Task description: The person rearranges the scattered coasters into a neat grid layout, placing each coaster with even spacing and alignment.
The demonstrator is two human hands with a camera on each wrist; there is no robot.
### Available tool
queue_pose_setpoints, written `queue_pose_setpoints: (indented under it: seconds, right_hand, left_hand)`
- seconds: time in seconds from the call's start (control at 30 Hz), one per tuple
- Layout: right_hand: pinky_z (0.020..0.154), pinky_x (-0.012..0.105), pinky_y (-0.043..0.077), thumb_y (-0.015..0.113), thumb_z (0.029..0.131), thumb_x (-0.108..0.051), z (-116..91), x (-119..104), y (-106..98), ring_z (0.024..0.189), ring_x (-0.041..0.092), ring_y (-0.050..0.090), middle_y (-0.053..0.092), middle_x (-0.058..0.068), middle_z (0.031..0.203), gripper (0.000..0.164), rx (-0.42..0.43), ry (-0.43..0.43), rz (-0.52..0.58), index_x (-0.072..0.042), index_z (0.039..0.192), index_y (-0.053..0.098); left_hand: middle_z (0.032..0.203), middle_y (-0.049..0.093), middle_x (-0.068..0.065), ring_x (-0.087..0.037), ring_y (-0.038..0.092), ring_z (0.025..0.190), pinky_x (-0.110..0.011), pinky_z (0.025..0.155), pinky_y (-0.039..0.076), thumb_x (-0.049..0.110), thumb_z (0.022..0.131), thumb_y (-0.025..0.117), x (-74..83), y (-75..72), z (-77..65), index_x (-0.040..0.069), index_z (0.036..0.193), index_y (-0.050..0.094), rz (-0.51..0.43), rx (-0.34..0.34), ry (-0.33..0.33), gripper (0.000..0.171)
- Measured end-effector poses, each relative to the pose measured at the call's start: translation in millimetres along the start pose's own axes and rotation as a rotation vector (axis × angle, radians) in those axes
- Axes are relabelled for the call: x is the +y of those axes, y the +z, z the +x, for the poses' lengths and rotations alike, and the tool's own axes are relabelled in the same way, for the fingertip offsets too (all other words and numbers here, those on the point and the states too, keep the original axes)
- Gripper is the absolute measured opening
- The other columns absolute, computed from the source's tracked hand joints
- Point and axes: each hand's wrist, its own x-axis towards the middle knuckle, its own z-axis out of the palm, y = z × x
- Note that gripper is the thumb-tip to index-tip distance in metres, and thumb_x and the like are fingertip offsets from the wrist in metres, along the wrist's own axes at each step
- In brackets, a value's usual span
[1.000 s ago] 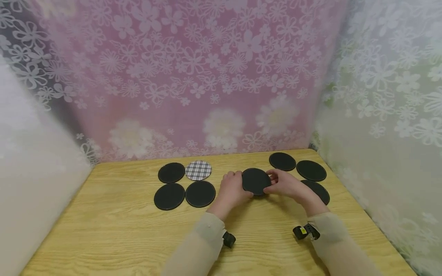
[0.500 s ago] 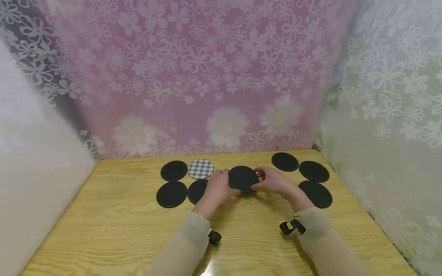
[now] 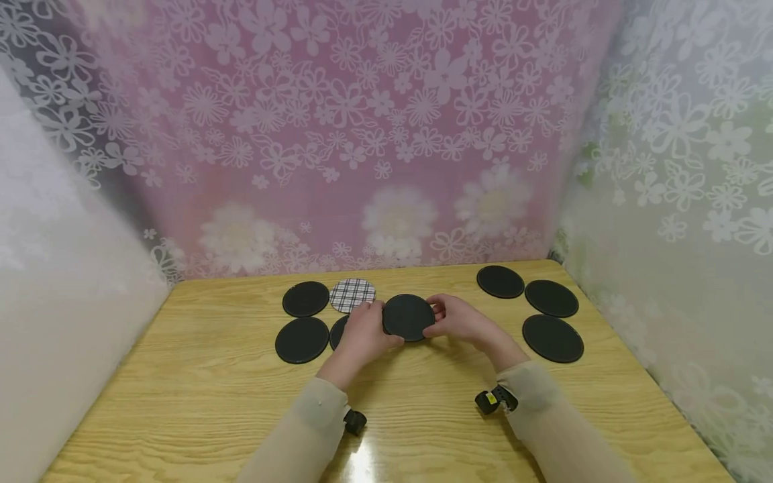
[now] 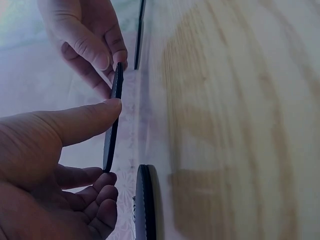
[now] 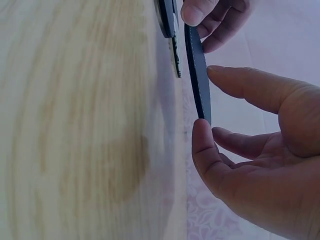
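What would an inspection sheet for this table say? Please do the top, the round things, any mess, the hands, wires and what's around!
Surface: wooden table, grain showing.
Job's things: held disc, black, raised off the table; at left, three black discs and one plaid disc; at right, three more black discs.
Clutter: nothing seen.
Hands: left hand and right hand grip opposite edges of the held disc.
Cables: nothing seen.
Surroundings: pink flowered backdrop behind; pale sheets at both sides.

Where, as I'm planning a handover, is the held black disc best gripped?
Probably its far rim, from the far side: the black disc is thin, raised off the table and bare there, while the left hand and right hand hold its side edges.
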Motion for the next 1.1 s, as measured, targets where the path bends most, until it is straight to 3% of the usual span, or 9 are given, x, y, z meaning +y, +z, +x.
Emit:
queue_pose_setpoints:
  seconds: [0.2, 0.3, 0.57, 0.67, 1.1]
  right_hand:
    - [0.091, 0.039, 0.048, 0.087, 0.092, -0.004, 2, -1, 3, 0.106, 0.027, 0.053, 0.057, 0.018, 0.124, 0.077, -0.004, 0.005, 0.02, 0.011, 0.157, 0.047]
    - [0.09, 0.038, 0.048, 0.087, 0.093, -0.004, 1, -1, 4, 0.104, 0.027, 0.053, 0.057, 0.017, 0.123, 0.076, -0.018, 0.011, 0.014, 0.011, 0.156, 0.048]
    - [0.091, 0.038, 0.048, 0.086, 0.094, -0.005, 1, -1, 9, 0.104, 0.026, 0.054, 0.057, 0.016, 0.122, 0.075, -0.027, 0.029, -0.003, 0.01, 0.157, 0.048]
    - [0.09, 0.039, 0.048, 0.086, 0.095, -0.005, 1, 0, 10, 0.104, 0.026, 0.054, 0.058, 0.016, 0.122, 0.074, -0.027, 0.036, -0.007, 0.01, 0.157, 0.048]
    - [0.098, 0.043, 0.05, 0.086, 0.095, -0.007, -1, 1, 14, 0.111, 0.029, 0.057, 0.06, 0.02, 0.128, 0.073, -0.034, 0.037, -0.06, 0.013, 0.155, 0.049]
  left_hand:
    - [0.138, 0.064, -0.019, -0.04, 0.059, 0.131, -0.058, 0.11, 0.051, 0.049, 0.08, 0.1, -23.0, 14.2, 10.3, 0.001, 0.151, 0.061, -0.02, 0.009, 0.018, 0.094]
    - [0.139, 0.064, -0.02, -0.041, 0.059, 0.132, -0.058, 0.111, 0.05, 0.05, 0.08, 0.1, -25.3, 13.7, 9.1, 0.002, 0.15, 0.061, -0.02, 0.003, 0.025, 0.093]
    - [0.134, 0.066, -0.021, -0.042, 0.06, 0.128, -0.06, 0.108, 0.051, 0.039, 0.085, 0.099, 2.1, -15.3, -11.7, -0.003, 0.142, 0.064, 0.022, -0.025, 0.034, 0.079]
    - [0.134, 0.066, -0.022, -0.042, 0.06, 0.128, -0.059, 0.11, 0.049, 0.035, 0.086, 0.099, 8.2, -20.0, -16.5, -0.004, 0.141, 0.065, 0.033, -0.042, 0.029, 0.075]
    - [0.142, 0.062, -0.021, -0.041, 0.056, 0.135, -0.059, 0.116, 0.045, 0.039, 0.088, 0.097, 3.3, -16.7, -15.4, 0.0, 0.146, 0.064, 0.061, -0.076, 0.006, 0.077]
